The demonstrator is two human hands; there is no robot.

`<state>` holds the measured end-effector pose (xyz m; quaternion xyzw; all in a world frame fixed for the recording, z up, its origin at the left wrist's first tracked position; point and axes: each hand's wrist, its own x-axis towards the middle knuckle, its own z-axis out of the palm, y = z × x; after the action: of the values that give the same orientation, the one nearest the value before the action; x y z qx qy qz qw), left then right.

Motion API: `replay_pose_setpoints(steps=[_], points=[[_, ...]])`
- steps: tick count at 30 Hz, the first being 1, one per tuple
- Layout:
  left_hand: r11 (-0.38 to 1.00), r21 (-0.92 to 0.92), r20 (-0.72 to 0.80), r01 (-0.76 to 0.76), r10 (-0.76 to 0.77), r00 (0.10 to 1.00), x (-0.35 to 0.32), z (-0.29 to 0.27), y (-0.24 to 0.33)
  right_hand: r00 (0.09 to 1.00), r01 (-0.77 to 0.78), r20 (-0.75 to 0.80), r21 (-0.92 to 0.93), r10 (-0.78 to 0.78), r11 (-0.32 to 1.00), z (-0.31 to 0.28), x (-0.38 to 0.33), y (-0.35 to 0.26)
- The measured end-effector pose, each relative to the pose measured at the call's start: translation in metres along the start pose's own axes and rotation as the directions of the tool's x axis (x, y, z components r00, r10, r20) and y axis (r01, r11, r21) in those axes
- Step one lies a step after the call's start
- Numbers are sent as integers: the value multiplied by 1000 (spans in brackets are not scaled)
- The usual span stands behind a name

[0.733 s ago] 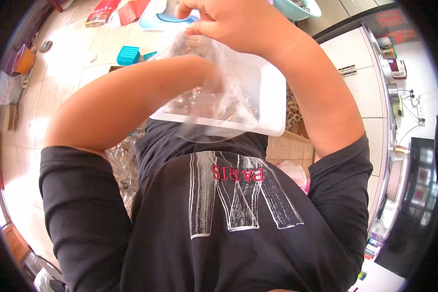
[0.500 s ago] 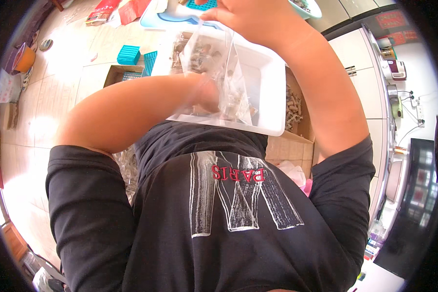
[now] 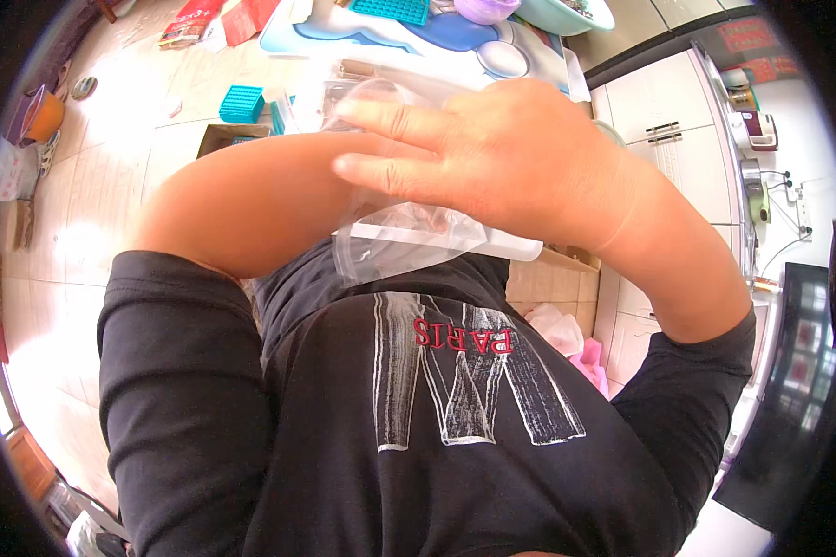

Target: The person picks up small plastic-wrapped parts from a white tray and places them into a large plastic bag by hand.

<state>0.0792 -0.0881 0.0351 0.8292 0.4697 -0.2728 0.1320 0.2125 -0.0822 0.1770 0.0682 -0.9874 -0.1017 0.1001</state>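
Observation:
My right hand (image 3: 492, 153) reaches across from the right, palm down over a clear plastic bag (image 3: 381, 251). Two of its fingers show stretched out and apart; its thumb is hidden. From the left, my left forearm (image 3: 251, 200) passes under the right fingers. The left hand itself is covered by the right hand and the bag; only a skin-coloured patch shows through the plastic. Beneath the bag, a white plastic tub (image 3: 520, 249) rests by my lap, its front rim partly showing. The tub's contents are mostly hidden.
Ahead lies a blue-and-white patterned board (image 3: 334, 37) with a teal grid tray (image 3: 390, 9), a purple round object (image 3: 488, 9) and a pale green basin (image 3: 567, 17). A teal block (image 3: 241, 104) and a cardboard box (image 3: 218, 139) sit left. Cabinets (image 3: 659, 102) stand right.
My right hand has come down from the far side toward me and spread over the bag. The bag, upright above the tub before, now sags nearer my lap.

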Motion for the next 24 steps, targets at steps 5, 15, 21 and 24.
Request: replay_pose_setpoints(steps=[5, 15, 21, 24], points=[[995, 95, -9, -21, 22, 1000, -20, 19, -7, 1000, -12, 7, 73, 11, 997, 0, 2, -1], [953, 288, -19, -93, 103, 994, 36, -40, -1, 915, -223, 302, -181, 270, 958, -38, -74, 58], [978, 184, 130, -99, 76, 989, 42, -44, -11, 842, -381, 366, -113, 395, 918, -52, -98, 39], [980, 174, 61, -93, 83, 995, 49, -46, -10, 861, -369, 317, -151, 398, 917, -62, -100, 35]])
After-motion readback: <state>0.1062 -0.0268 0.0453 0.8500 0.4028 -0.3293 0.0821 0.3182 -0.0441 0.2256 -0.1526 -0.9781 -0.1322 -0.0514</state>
